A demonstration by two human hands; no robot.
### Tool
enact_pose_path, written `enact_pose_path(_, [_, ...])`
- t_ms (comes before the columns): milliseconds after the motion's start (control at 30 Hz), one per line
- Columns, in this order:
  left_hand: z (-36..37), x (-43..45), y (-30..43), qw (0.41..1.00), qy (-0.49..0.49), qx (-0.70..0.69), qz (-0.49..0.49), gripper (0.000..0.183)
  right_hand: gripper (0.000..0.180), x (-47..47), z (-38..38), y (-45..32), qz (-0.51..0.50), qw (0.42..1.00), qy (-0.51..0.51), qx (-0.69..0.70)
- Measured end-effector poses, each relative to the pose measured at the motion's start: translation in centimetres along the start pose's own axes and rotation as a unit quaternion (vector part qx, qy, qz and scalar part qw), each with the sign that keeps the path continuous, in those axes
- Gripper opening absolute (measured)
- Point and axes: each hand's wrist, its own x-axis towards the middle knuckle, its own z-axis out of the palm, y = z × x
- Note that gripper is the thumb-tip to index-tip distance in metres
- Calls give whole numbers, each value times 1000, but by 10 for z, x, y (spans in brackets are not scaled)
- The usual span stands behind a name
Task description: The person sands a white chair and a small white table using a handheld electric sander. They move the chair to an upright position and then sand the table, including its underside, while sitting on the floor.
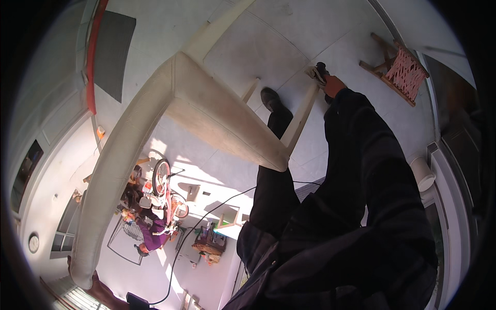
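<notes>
A chair with a cream upholstered seat is held tilted in front of me. Its long padded backrest curves down the left side of the head view. At the lower left, my left hand grips the backrest's top end, with fingers on both sides. My right hand holds a crumpled greyish cloth against the end of a pale chair leg. Two more legs are visible, one wide at the top and one short tip behind the seat. My dark shoe stands beside that tip.
A folding stool with a pink woven seat stands at upper right. A dark grey mat lies upper left. A black cable crosses below. Beyond are a bicycle, a person in purple and a loaded small table. A white bin sits right.
</notes>
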Motion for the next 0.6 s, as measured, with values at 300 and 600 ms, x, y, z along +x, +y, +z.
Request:
enact_pose_path(300, [9,0,13,1000,28,3,5,62,42,-175,37,-111,-43,992,81,92])
enact_pose_path(600, [25,11,50,999,18,0,38,66,38,-300,3,-198,-47,908,-12,415])
